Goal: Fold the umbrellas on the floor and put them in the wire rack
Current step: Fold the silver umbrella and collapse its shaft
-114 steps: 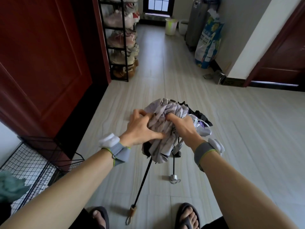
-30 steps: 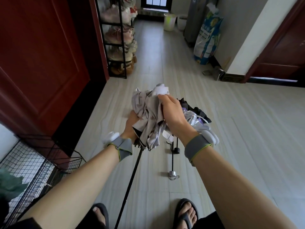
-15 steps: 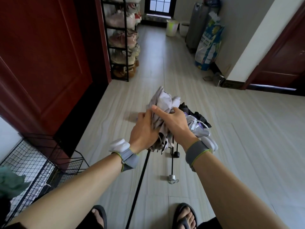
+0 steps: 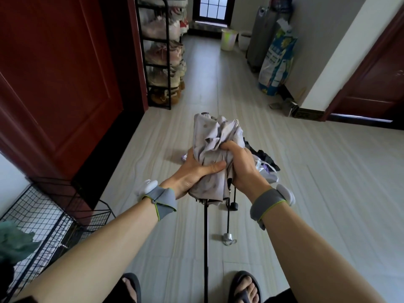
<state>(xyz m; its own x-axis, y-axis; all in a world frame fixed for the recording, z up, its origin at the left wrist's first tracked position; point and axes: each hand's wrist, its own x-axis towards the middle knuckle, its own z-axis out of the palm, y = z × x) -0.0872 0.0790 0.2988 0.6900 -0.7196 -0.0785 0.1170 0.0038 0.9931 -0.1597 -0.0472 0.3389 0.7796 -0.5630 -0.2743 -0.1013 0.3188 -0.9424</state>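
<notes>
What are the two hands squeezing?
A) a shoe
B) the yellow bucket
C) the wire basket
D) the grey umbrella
D: the left hand and the right hand both curl round the bunched cloth of the grey umbrella, held up in front of the person.

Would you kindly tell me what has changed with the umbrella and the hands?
The grey umbrella canopy went from a loose bunch to a tighter upright bundle. The left hand shifted from under the fabric to wrap its side, thumb across the front; the right hand slid from the top to grip beside it. The second umbrella and the wire rack stayed put.
</notes>
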